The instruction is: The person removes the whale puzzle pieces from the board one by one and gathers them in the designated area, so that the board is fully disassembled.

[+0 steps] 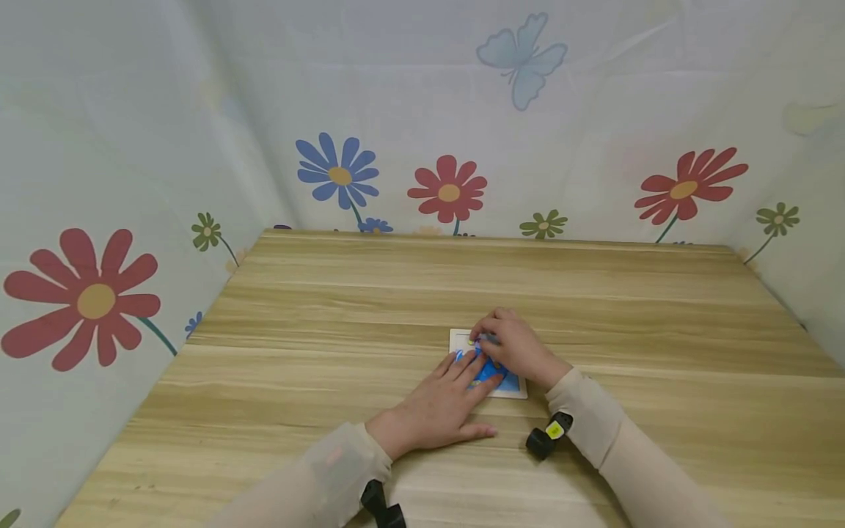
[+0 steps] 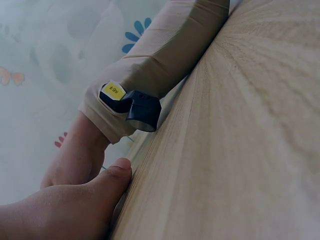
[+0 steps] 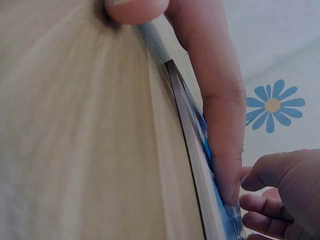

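A small square picture puzzle (image 1: 508,385) with a pale frame and a blue picture lies flat on the table. My left hand (image 1: 439,407) rests on its lower left part, fingers straight and spread, with the thumb out on the wood. Over the puzzle's upper edge, my right hand (image 1: 518,348) has bent fingers and pinches a small bluish puzzle piece (image 1: 488,338), mostly hidden by the fingertips. In the right wrist view, the curled right hand (image 3: 287,195) is close beside a long left finger (image 3: 222,110) that touches the blue surface.
The wood-grain table (image 1: 317,293) extends around the puzzle on all sides. Behind it hangs a pale curtain (image 1: 409,88) printed with flowers and a butterfly. Black wrist cameras (image 1: 543,442) are strapped over both beige sleeves, low above the table.
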Demonstrator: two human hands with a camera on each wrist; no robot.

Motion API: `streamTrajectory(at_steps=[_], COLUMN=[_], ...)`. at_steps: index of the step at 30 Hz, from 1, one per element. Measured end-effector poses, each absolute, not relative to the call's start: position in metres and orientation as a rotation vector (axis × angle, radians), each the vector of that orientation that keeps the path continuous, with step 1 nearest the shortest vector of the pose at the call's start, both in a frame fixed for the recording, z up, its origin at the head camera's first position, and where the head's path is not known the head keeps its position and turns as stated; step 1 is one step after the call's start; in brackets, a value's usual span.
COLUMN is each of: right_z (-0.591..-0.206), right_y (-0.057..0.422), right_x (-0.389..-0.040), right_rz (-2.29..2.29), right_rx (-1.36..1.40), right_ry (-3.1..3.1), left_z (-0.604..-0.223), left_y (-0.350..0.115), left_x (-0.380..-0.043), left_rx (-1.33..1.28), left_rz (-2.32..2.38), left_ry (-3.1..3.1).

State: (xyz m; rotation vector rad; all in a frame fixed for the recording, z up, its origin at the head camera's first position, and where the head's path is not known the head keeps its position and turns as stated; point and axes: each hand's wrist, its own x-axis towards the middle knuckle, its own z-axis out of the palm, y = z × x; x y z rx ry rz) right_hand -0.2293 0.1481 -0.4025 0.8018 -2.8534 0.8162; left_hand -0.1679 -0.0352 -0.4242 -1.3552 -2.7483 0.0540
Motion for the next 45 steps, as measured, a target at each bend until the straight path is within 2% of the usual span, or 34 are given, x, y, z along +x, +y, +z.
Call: streamTrajectory(at_steps=[45], right_z=[-0.4069], right_y=[0.1560], right_x=[-0.2305], right_rz=[1.008], right_rx=[0.815], right_ry=[-2.720], left_z=[-0.4218], left_y=[-0.0362], left_x=[-0.1655], left_rx=[-1.343], left_rz=[0.066], left_ry=[-2.762])
